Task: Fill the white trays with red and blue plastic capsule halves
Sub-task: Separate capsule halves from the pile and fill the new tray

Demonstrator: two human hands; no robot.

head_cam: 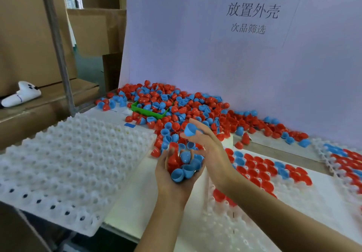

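Left hand (174, 175), palm up, fingers curled into a cup around a heap of smooth, glossy capsule halves (185, 166), red and blue mixed, each a rounded dome with an open rim. Right hand (203, 144) just above and beside it, thumb and fingertips pinching a single blue half (189, 129), open rim tilted toward the camera; remaining fingers loosely extended.

Behind the hands, a loose pile of halves (176, 102) spreads across the table against a matte white board (195, 46) bearing printed characters. A small green bin (149, 111), square-walled, sits half buried in the pile (its far rim is hidden by capsules).

Left: a white tray (68, 157), moulded plastic, dense grid of rounded bumps and sockets, no halves seated in it; its near edge hangs past the table.

Right: a second tray (274, 173), partly filled with rows of red and blue halves; forearms hide its near-left part, and overexposure washes out its lower sockets. A third tray (344, 157) at the far right edge is cut off by the frame.

Far left: brown cardboard boxes (25, 36), a grey metal pole (58, 55), and a white moulded object (20, 94) with dark dots, identity unclear.
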